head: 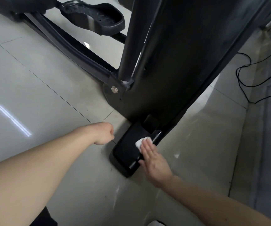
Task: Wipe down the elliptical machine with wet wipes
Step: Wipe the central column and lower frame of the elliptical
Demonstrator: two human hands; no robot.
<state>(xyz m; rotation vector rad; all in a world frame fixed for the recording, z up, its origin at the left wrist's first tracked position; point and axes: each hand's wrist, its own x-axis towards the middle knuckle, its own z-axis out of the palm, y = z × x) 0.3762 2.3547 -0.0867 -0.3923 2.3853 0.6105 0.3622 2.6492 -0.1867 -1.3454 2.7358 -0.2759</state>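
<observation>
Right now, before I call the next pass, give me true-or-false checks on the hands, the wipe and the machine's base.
1. The right hand presses the white wipe flat on the black base cover. True.
2. The left hand holds a second wipe. False: it is a closed fist, no wipe showing.
3. The wipe lies on the foot pedal. False: it is on the base cover, away from the pedal.
4. A black cable lies on the floor right of the machine. True.
</observation>
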